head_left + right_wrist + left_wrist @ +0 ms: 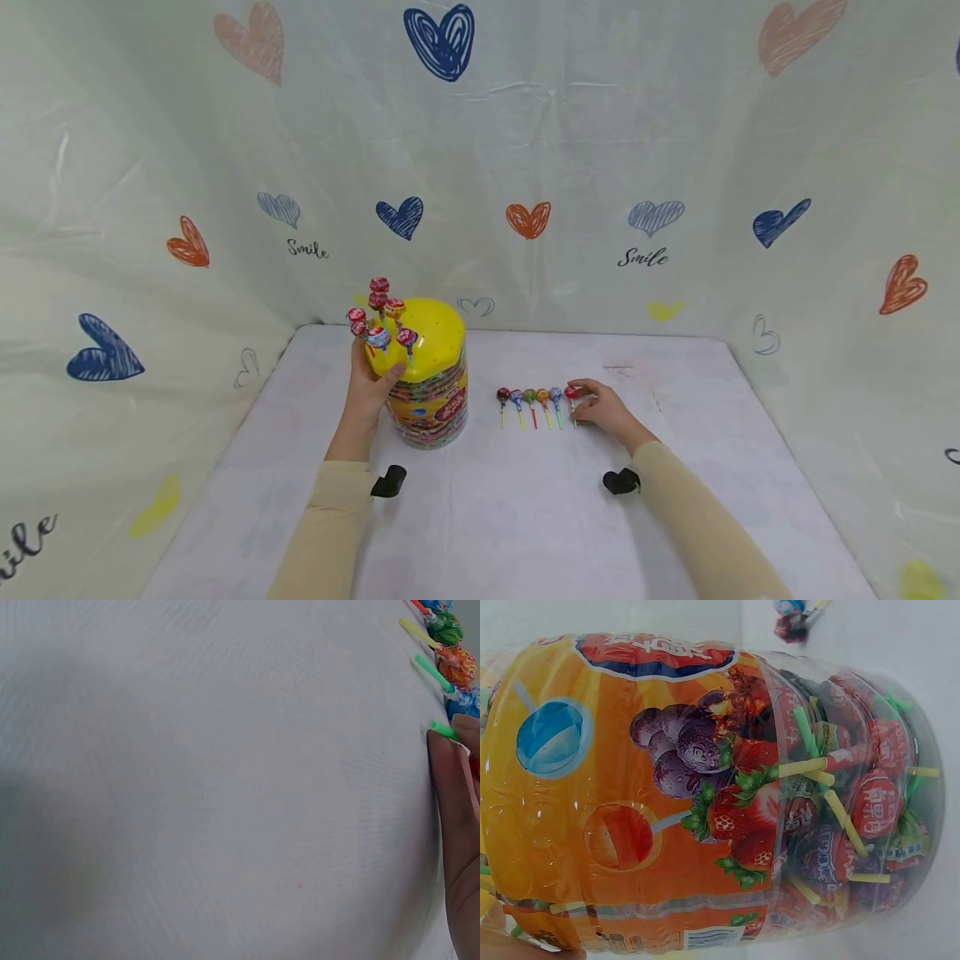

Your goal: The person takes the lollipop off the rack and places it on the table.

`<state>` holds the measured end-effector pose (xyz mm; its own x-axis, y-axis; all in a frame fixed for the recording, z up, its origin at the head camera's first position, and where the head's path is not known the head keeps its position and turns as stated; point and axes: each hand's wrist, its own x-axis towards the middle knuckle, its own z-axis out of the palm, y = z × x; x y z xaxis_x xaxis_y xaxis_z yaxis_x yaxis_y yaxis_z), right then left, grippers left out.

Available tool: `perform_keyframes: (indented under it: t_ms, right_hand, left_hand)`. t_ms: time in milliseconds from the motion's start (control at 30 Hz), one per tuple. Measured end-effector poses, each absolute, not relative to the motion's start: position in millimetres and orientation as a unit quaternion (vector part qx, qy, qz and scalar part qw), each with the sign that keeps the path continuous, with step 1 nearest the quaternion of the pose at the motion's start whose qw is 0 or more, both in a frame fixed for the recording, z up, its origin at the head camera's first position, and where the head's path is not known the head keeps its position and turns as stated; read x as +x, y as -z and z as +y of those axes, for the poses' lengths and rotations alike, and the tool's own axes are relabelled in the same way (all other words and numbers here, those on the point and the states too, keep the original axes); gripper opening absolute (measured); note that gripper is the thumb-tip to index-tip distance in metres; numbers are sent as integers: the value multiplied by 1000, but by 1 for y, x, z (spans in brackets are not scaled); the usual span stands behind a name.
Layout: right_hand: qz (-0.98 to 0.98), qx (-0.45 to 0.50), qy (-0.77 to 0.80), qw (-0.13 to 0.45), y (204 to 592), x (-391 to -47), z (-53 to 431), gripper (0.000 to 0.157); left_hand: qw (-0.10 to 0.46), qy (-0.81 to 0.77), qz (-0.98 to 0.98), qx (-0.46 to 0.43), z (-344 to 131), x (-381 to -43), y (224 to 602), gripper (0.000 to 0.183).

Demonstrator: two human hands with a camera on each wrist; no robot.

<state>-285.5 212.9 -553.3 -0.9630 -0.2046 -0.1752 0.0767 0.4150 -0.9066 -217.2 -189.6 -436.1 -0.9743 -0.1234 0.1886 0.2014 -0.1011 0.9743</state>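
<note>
My left hand (369,387) grips the upper side of a clear candy jar (431,412) just under its yellow lid (435,329), thumb at the front. Several wrapped lollipops (378,337) stand upright in the lid. Through the jar's wall in the left wrist view, many more lollipops (874,802) show below the fruit label (622,772). On the table, my right hand (606,408) pinches a red lollipop (571,392) at the right end of a row. Its green stick (442,730) pokes out between thumb and finger in the right wrist view.
Left of the red one, the row holds a dark red lollipop (503,395), a green lollipop (529,396), an orange lollipop (543,397) and blue ones, sticks toward me. A white cloth covers the table (510,517). Behind hangs a heart-printed curtain (585,167).
</note>
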Motion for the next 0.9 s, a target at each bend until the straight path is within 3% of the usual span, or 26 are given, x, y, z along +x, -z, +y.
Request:
perform_keyframes:
  t_ms: [900]
  right_hand:
    - [839,-4,522,154,564,-294,209,66]
  left_hand:
    - [94,737,-670,5,-189,-216,436,81]
